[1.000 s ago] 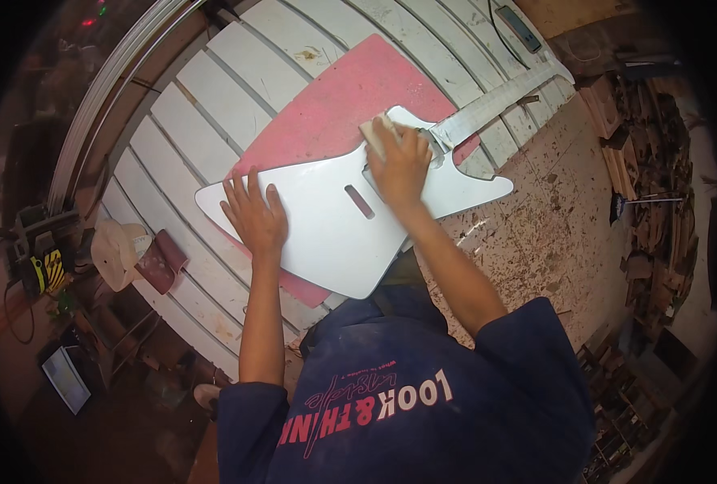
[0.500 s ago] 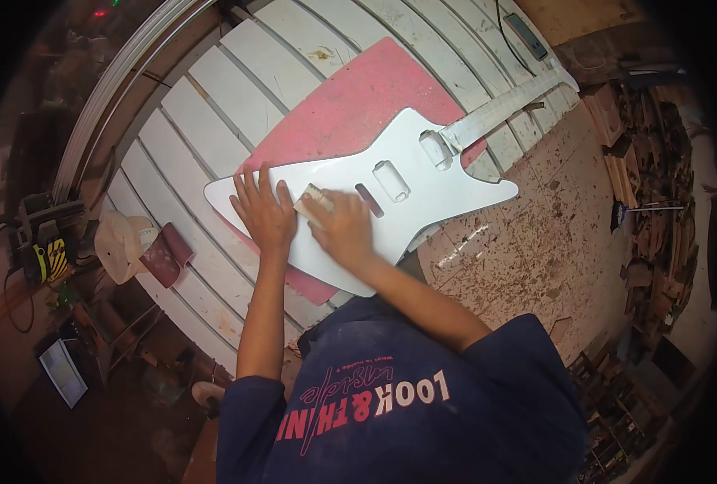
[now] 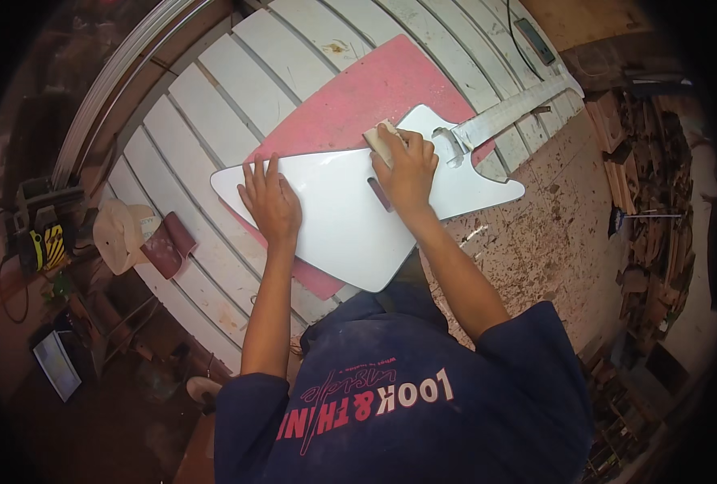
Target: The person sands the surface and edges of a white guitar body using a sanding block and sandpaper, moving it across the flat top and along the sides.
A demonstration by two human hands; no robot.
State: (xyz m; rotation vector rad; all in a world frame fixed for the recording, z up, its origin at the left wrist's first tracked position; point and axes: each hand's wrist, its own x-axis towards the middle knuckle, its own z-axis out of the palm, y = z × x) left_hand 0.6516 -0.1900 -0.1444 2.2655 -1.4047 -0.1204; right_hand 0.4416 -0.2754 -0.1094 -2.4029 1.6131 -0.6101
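A white electric guitar body (image 3: 334,218) with its neck (image 3: 520,110) attached lies flat on a pink sheet (image 3: 350,93). My left hand (image 3: 271,203) rests flat on the left part of the body, fingers spread. Farther right, my right hand (image 3: 407,171) is closed round a pale beige sanding block (image 3: 380,139), pressing it near the far edge of the body. That hand and forearm hide part of the pickup openings; a dark slot (image 3: 381,194) shows beside the wrist.
The white slatted table (image 3: 205,153) has gaps between its boards. A rolled maroon sandpaper sheet (image 3: 167,246) and a cream cloth bag or cap (image 3: 118,234) lie at its left side. Stacked wood pieces (image 3: 657,210) stand at the right. A black device (image 3: 534,42) with a cable sits at the far right.
My right hand has slid the sanding block right and away from me, toward the far edge. My left hand has stayed on the guitar body.
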